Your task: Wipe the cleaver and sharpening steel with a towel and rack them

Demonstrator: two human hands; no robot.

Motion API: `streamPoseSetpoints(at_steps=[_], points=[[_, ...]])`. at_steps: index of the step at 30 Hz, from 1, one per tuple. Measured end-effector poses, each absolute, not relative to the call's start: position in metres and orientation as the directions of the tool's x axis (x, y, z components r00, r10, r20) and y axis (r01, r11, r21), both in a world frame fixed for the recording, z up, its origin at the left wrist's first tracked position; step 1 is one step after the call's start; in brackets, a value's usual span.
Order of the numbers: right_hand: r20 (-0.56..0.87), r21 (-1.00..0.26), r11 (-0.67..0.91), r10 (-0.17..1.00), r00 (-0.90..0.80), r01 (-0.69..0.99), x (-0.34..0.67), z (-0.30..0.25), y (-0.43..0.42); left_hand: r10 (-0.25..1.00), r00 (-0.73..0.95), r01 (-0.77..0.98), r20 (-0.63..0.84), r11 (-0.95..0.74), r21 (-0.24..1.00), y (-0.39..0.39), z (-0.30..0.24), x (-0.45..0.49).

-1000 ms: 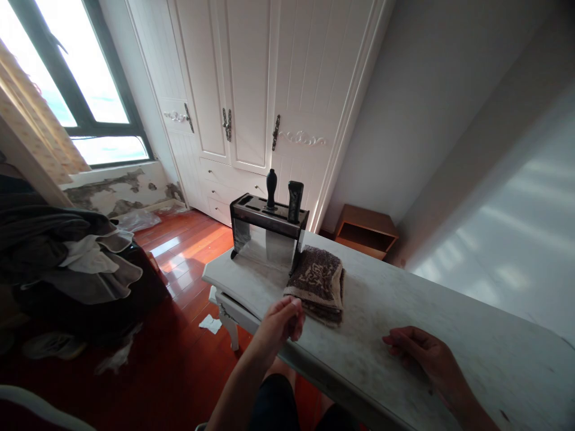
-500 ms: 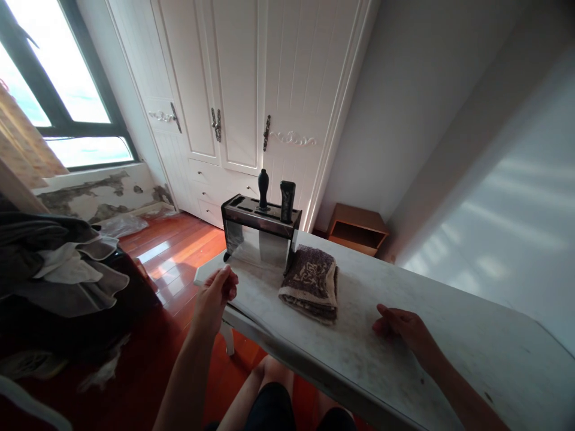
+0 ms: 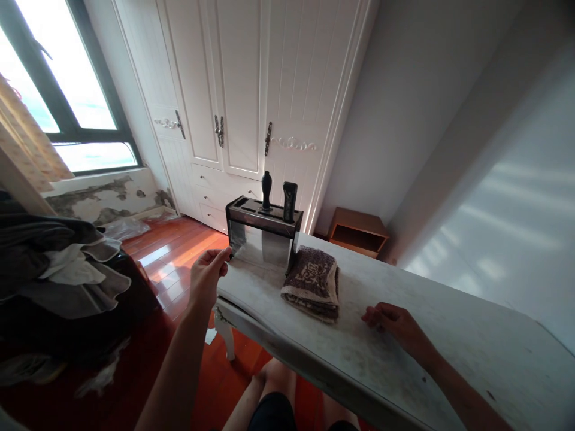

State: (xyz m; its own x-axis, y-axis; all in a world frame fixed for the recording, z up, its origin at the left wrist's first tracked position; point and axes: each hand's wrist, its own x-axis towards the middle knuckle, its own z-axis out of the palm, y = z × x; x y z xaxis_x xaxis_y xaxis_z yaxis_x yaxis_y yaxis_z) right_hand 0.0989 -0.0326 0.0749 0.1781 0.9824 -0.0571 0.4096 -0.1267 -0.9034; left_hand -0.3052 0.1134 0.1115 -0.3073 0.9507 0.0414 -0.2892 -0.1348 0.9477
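Note:
On the white table [image 3: 431,323] stands a knife block [image 3: 265,218] with a dark metal frame and clear sides. Two black handles rise from its top, one rounded [image 3: 266,191] and one flatter [image 3: 290,200]. A wide blade shows through the front. My left hand [image 3: 209,272] is at the block's lower left corner, fingers curled and thumb tip by its front leg; whether they touch is unclear. Right of the block lies a folded brown towel [image 3: 313,282] with a beige pattern. My right hand [image 3: 393,323] hovers low over the tabletop right of the towel, fingers curled, holding nothing visible.
A white wardrobe [image 3: 238,78] stands behind the table, and a small brown cabinet [image 3: 357,230] sits by the wall. At the left, clothes [image 3: 72,263] are heaped on a dark piece of furniture. My knees [image 3: 278,383] are below the table's front edge.
My left hand has moved up and left to the block's lower left corner. My right hand has shifted slightly left, towards the towel. Block and towel stay in place on the table.

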Motion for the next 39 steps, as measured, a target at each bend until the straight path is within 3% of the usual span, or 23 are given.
streamPoseSetpoints(at_steps=[3, 5, 9, 12, 15, 19, 22, 25, 28, 30, 32, 39], points=[[-0.002, -0.902, -0.07, 0.987, 0.159, 0.426, 0.089, 0.084, -0.023, 0.904, -0.408, -0.207, 0.13, -0.23, 0.951, 0.126, 0.125, -0.307], [0.027, -0.899, -0.037, 0.99, 0.14, 0.436, 0.081, 0.088, -0.014, 0.862, -0.43, -0.1, 0.27, -0.342, 0.934, 0.129, 0.14, -0.305], [0.139, -0.866, 0.058, 0.982, 0.128, 0.496, 0.064, 0.085, 0.006, 0.762, -0.265, 0.205, 0.59, -0.553, 0.807, 0.125, 0.182, -0.289], [0.271, -0.779, 0.163, 0.958, 0.092, 0.606, 0.051, 0.075, 0.022, 0.646, -0.059, 0.401, 0.761, -0.683, 0.611, 0.123, 0.215, -0.274], [0.342, -0.582, 0.267, 0.937, -0.067, 0.768, 0.038, 0.065, 0.036, 0.456, 0.24, 0.505, 0.857, -0.813, 0.291, 0.126, 0.246, -0.261], [0.204, -0.294, 0.469, 0.882, -0.425, 0.833, 0.025, 0.062, 0.047, 0.331, 0.632, 0.583, 0.701, -0.799, -0.147, 0.138, 0.285, -0.247], [0.131, -0.252, 0.534, 0.845, -0.518, 0.807, 0.02, 0.06, 0.046, 0.315, 0.824, 0.484, 0.47, -0.824, -0.296, 0.15, 0.308, -0.236], [0.187, -0.274, 0.526, 0.85, -0.492, 0.805, 0.023, 0.053, 0.041, 0.368, 0.874, 0.435, 0.318, -0.883, -0.176, 0.164, 0.319, -0.227], [0.213, -0.29, 0.528, 0.849, -0.484, 0.798, 0.032, 0.046, 0.035, 0.452, 0.826, 0.463, 0.338, -0.885, 0.053, 0.179, 0.321, -0.221], [0.228, -0.292, 0.536, 0.844, -0.486, 0.792, 0.041, 0.043, 0.03, 0.461, 0.82, 0.447, 0.339, -0.886, 0.123, 0.184, 0.323, -0.219], [0.247, -0.29, 0.541, 0.839, -0.484, 0.789, 0.051, 0.04, 0.023, 0.432, 0.857, 0.425, 0.281, -0.901, 0.09, 0.184, 0.325, -0.217], [0.339, -0.244, 0.545, 0.823, -0.455, 0.802, 0.074, 0.028, -0.001, 0.33, 0.941, 0.338, 0.074, -0.912, -0.231, 0.161, 0.337, -0.199]])
